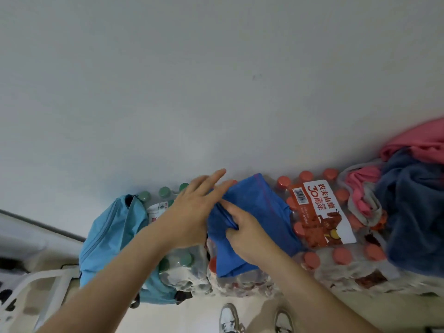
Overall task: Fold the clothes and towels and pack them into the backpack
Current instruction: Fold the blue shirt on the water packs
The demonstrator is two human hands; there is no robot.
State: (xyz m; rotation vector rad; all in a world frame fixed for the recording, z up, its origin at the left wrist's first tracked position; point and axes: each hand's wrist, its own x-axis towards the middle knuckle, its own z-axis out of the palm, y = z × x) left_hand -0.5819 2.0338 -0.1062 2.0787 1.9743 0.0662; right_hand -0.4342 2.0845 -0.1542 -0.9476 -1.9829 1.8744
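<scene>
A blue cloth (259, 207) lies partly folded on a shrink-wrapped pack of red-capped bottles (336, 255). My left hand (192, 212) lies flat on the cloth's left edge with fingers straight, pointing toward the wall. My right hand (242, 227) pinches a fold of the cloth near its middle. A light blue backpack (113, 236) stands at the left of the packs, its zipper open at the top. More clothes are heaped at the right: a dark blue towel (413, 217), a pink garment (418, 140) and a pink and grey piece (362, 195).
A pack of green-capped bottles (177, 260) stands between the backpack and the red-capped pack. A plain white wall (216, 92) rises right behind everything. My shoes (230, 318) show on the pale floor below. A white frame (36, 284) is at the lower left.
</scene>
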